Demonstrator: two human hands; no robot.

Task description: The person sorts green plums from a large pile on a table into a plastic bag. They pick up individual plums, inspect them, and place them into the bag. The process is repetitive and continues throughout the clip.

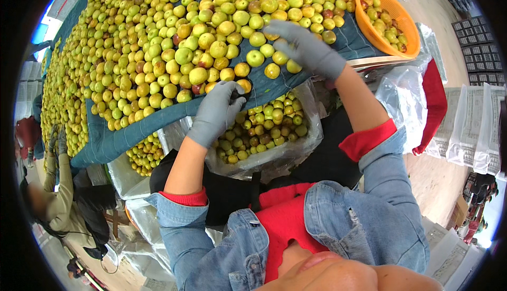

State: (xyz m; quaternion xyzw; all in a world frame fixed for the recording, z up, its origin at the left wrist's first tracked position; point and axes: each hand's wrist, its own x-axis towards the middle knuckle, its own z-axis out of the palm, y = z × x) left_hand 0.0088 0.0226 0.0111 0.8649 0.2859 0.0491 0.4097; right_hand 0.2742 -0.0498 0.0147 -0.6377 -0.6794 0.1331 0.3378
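Green and reddish jujube fruits [183,55] cover a table spread with dark blue cloth [273,85]. My left hand [216,110], in a grey glove, is at the cloth's near edge beside the fruits; its fingertips curl over something dark, and whether a fruit is in them cannot be told. My right hand [307,49], gloved in grey, hovers over loose fruits with its fingers spread and slightly bent; its palm is hidden. Below the edge, between my knees, a plastic-lined box [313,144] holds more fruits.
An orange plastic basket [412,33] of fruits stands at the table's right corner. Clear plastic [400,97] hangs beside it. At left, another person [65,196] with gloved hands sits at the table, near a second lined box [126,178]. Stacked crates [479,49] stand far right.
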